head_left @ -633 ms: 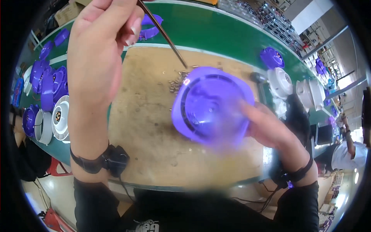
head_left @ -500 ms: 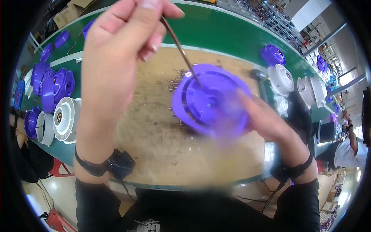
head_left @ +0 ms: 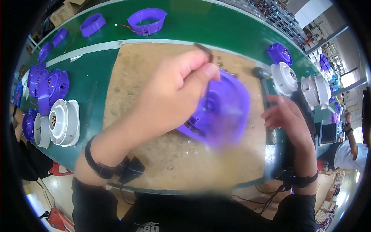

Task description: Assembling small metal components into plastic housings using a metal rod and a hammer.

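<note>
A round-cornered purple plastic housing (head_left: 235, 91) lies on the tan work board, with a ring-shaped slot and a small central boss. Its lower right part is blurred by a smear in the view. Above its left side is my left hand (head_left: 189, 79), fingers closed round a thin metal rod (head_left: 203, 48). The rod's top end sticks out above the fingers, and its lower end points down at the housing, mostly hidden by the hand. My right hand (head_left: 285, 116) is off the housing to the right, fingers apart and loosely bent, holding nothing.
Small metal pieces (head_left: 228, 72) lie behind the housing on the board (head_left: 131, 96). A dark-headed mallet (head_left: 261, 72) lies at the right. White housings (head_left: 284, 79) stand beyond it; white (head_left: 62, 121) and purple parts stand left. A purple ring (head_left: 147, 21) with wires sits far back.
My left hand has come down and right over the housing with the rod. My right hand has let go of the housing and moved right. The housing has turned slightly.
</note>
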Available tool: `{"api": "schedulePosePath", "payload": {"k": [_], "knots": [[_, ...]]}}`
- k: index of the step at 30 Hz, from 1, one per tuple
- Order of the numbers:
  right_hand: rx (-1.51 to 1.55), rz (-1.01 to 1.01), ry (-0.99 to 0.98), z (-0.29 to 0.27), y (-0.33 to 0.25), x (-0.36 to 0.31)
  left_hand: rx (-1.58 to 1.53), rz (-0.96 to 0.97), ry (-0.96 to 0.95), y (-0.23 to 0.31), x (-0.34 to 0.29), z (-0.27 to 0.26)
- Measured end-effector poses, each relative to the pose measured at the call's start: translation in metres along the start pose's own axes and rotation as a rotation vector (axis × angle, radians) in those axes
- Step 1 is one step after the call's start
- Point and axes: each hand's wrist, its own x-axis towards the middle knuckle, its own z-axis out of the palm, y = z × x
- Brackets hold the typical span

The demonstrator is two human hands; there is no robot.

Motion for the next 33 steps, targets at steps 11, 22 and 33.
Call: {"api": "schedulePosePath", "payload": {"k": [11, 22, 33], "knots": [[-0.875, -0.33, 0.331, -0.02, 0.078, 0.037, 0.411, 0.3, -0.013, 0.005, 0.008, 0.006], [-0.022, -0.393, 0.234, -0.008, -0.089, -0.059, 0.436, 0.266, -0.041, 0.004, 0.004, 0.007], [-0.267, -0.311, 0.182, 0.019, -0.121, -0.088, 0.451, 0.284, -0.063, 0.005, 0.008, 0.007]]}}
